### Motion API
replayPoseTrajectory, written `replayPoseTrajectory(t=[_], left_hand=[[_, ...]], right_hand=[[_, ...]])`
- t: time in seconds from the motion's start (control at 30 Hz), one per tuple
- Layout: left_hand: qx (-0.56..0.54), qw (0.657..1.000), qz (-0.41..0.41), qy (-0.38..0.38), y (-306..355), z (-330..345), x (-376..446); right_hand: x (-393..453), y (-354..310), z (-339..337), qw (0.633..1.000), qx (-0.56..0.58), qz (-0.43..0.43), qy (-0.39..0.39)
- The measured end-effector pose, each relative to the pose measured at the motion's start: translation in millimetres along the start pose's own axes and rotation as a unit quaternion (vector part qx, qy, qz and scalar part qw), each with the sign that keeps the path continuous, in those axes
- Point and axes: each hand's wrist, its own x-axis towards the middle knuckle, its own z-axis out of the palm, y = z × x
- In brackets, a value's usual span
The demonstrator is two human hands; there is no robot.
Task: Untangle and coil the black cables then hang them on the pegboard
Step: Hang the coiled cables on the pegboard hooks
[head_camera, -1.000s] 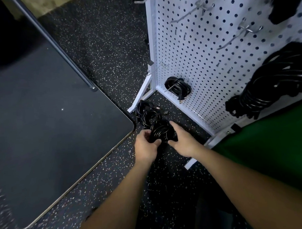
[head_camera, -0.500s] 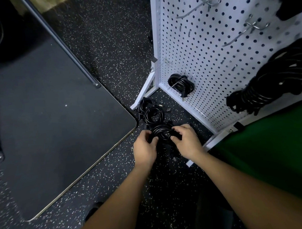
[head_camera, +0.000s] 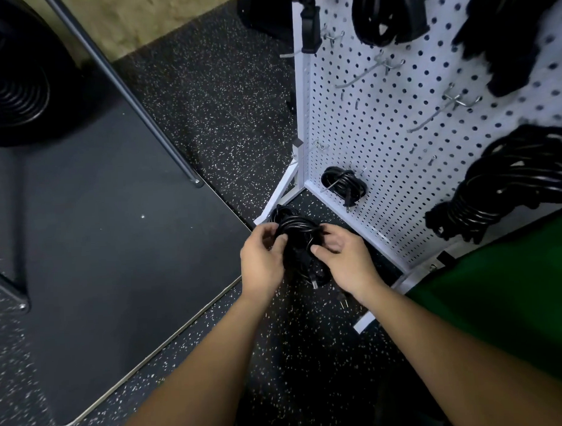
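A bundle of black cables (head_camera: 298, 241) hangs between my hands above the speckled floor, its plug ends dangling below. My left hand (head_camera: 262, 261) grips the bundle's left side with curled fingers. My right hand (head_camera: 345, 258) holds its right side, thumb and fingers curled on the loops. The white pegboard (head_camera: 381, 120) stands to the right, with a small black coil (head_camera: 344, 185) hung low on a hook and a larger coil (head_camera: 501, 186) at its right edge. More black cables (head_camera: 387, 14) hang near its top.
A dark table (head_camera: 99, 251) with a rounded corner fills the left. A metal pole (head_camera: 126, 94) slants over it. The pegboard's white foot (head_camera: 282, 193) stands just behind the bundle. Bare hooks (head_camera: 364, 73) stick out of the board. Green fabric (head_camera: 515, 300) lies at right.
Both hands have lifted the cable bundle off the floor. The view has tilted up, showing more of the pegboard's upper part.
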Motion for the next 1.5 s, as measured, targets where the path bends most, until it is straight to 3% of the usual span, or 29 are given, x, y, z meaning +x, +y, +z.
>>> replayPoseTrajectory(t=[0.13, 0.27, 0.5, 0.73, 0.9, 1.1, 1.23, 1.37, 1.5], left_hand=[[-0.055, 0.998, 0.011, -0.005, 19, -9, 36], [-0.06, 0.997, 0.045, 0.001, 36, -15, 69], [-0.075, 0.991, 0.107, -0.01, 54, -15, 107], [-0.084, 0.992, 0.091, -0.02, 60, 13, 136], [-0.097, 0.991, 0.084, -0.043, 56, 37, 147], [-0.06, 0.993, 0.063, -0.077, 44, 37, 130], [0.036, 0.998, 0.018, -0.051, 19, 24, 73], [0.13, 0.983, -0.089, -0.095, -33, 33, 10], [0.15, 0.972, -0.135, -0.119, -57, 47, -22]], right_hand=[[9, -29, 10, 0.989, 0.145, 0.028, -0.018], [24, -53, 20, 0.987, 0.152, 0.044, -0.022], [52, -51, 30, 0.934, 0.352, 0.052, -0.016], [71, -45, 39, 0.914, 0.404, 0.032, 0.037], [78, -44, 39, 0.933, 0.352, 0.017, 0.072], [71, -30, 33, 0.971, 0.21, 0.03, 0.112], [54, 1, 22, 0.995, -0.019, 0.02, 0.093], [38, 42, 9, 0.968, -0.227, 0.099, 0.043], [31, 61, 4, 0.953, -0.27, 0.14, -0.018]])
